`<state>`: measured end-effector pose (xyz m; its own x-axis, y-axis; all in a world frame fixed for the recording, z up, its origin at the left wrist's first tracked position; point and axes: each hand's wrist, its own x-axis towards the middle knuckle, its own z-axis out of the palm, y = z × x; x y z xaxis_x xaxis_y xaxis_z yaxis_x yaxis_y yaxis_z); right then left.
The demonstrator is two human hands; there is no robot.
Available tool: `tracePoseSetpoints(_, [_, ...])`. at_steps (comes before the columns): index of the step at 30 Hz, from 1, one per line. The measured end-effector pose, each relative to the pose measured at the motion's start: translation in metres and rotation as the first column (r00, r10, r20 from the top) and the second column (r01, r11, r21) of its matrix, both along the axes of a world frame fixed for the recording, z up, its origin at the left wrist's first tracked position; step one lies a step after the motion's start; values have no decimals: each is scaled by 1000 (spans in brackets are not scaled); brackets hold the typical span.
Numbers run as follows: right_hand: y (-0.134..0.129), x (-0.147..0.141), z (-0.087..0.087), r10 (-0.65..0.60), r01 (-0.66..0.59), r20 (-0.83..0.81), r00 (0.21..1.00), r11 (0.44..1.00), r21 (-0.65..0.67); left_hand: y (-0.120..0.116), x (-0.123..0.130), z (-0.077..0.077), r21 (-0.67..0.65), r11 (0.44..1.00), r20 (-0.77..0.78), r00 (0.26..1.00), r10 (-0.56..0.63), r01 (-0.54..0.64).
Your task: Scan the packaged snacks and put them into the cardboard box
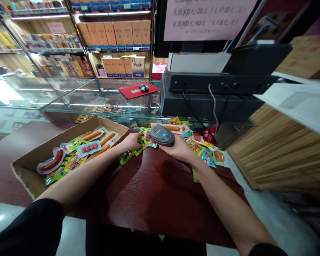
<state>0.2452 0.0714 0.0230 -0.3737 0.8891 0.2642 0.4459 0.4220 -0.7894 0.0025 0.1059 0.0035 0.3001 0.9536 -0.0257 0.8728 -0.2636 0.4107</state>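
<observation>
A dark grey handheld scanner (162, 135) with a small blue light is held in my right hand (178, 146), over the packets at the back of the dark red table. Just left of it, my left hand (132, 141) has its fingers pressed at the edge of a green snack packet (143, 141). Packaged sausages and colourful snack packets (202, 151) lie around and to the right of the scanner. On the left, an open cardboard box (28, 160) holds several sausage packets (89, 147), partly behind my left forearm.
Behind the table (149, 192) stands a glass counter with a red mat (132, 93) and a mouse (143, 87). A black machine (210, 103) with hanging cables is at the back right, beside a wooden panel (280, 153). Stocked shelves line the back.
</observation>
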Motion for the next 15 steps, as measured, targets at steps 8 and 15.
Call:
tracePoseSetpoints(8, [2,1,-1,23,-23,-31,999,1000,14,3,-5,21,-246,967,566,802,192,-58])
tracePoseSetpoints(15, [0,1,3,-7,7,1,1000,1000,3,0,-6,42,-424,904,866,271,421,-53])
